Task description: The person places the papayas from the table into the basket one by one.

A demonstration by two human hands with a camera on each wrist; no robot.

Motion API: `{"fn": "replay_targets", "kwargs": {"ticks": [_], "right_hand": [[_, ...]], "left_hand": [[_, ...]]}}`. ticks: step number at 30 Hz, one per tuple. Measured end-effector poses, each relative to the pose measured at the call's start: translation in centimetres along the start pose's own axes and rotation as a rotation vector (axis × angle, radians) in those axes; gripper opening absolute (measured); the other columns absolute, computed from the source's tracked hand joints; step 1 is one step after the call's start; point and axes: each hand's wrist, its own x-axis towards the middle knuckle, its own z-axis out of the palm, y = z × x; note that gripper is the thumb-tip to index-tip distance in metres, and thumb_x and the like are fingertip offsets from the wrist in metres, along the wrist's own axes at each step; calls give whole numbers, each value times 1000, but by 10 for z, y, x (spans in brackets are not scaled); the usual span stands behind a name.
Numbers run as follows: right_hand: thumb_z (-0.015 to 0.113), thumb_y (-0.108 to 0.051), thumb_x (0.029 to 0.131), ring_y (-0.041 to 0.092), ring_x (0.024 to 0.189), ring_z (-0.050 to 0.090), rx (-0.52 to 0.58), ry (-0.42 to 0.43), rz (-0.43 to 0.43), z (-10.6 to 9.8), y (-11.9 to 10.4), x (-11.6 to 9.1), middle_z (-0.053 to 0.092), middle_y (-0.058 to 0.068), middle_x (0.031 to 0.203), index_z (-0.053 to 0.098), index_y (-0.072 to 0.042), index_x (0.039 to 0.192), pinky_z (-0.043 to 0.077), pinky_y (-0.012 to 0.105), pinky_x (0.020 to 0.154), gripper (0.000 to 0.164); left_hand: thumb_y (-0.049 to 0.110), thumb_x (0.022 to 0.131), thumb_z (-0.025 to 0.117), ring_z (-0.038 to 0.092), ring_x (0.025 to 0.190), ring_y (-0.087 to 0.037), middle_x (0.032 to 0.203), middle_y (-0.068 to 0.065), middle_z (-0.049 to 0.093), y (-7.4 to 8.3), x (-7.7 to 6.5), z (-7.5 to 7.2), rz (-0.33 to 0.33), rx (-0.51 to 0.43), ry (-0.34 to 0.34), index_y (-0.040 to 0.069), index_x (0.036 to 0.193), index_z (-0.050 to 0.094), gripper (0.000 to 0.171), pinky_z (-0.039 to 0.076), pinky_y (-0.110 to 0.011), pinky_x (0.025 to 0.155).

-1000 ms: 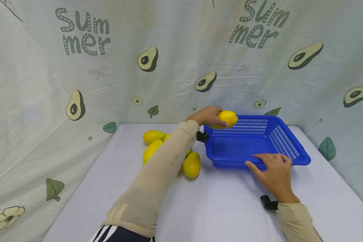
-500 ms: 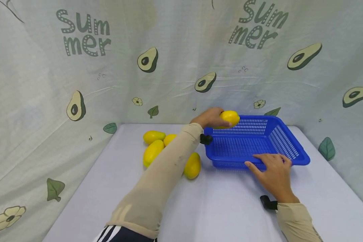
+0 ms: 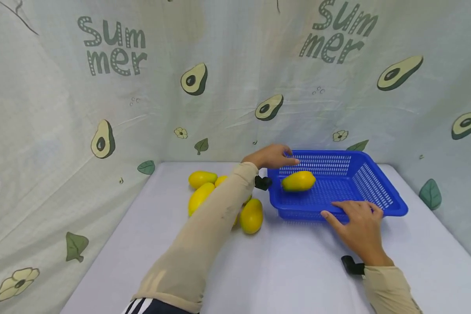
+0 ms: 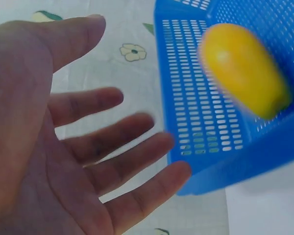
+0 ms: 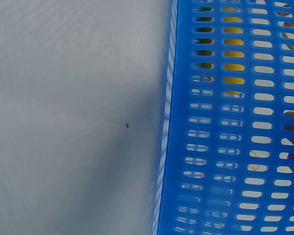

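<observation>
Clock directions refer to the head view, with 12 o'clock at the far side. The blue basket (image 3: 337,213) stands on the white table (image 3: 294,279). My left hand (image 3: 268,157) is at the basket's 10 o'clock corner, above the rim. Its fingers are spread and extended, with the thumb well apart from them; it has hold of nothing. A yellow fruit (image 3: 298,181) is inside the basket at the 9 o'clock end, below my left fingertips and apart from them. It is blurred in the left wrist view; I cannot tell whether it bears on the basket floor.

My right hand (image 3: 359,226) grips the near rim at 5 o'clock, fingers bent over the edge and thumb on the outer side. The right wrist view shows only the basket wall, with yellow visible through the upper slots.

Outside the basket, toward 9 o'clock, more yellow fruits (image 3: 251,216) lie on the table, partly hidden by my left sleeve (image 3: 204,240).
</observation>
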Motion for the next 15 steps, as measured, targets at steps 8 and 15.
{"fn": "replay_targets", "kwargs": {"ticks": [8, 15], "right_hand": [[77, -48, 84, 43, 112, 51, 10, -14, 9, 4, 0, 0, 68, 22, 111, 71, -6, 113, 21, 68, 99, 51], [78, -46, 83, 43, 110, 52, 30, 2, 2, 5, 4, 3, 69, 22, 109, 72, -5, 113, 20, 68, 100, 50]], "left_hand": [[45, 101, 57, 58, 120, -19, 134, -6, 62, -13, -19, 0, 50, 2, 4, 10, 140, 58, 53, 50, -33, 97], [44, 101, 57, 60, 114, -17, 129, -5, 64, -25, -42, -3, 60, -29, 33, 11, 139, 57, 51, 52, -32, 92]]}}
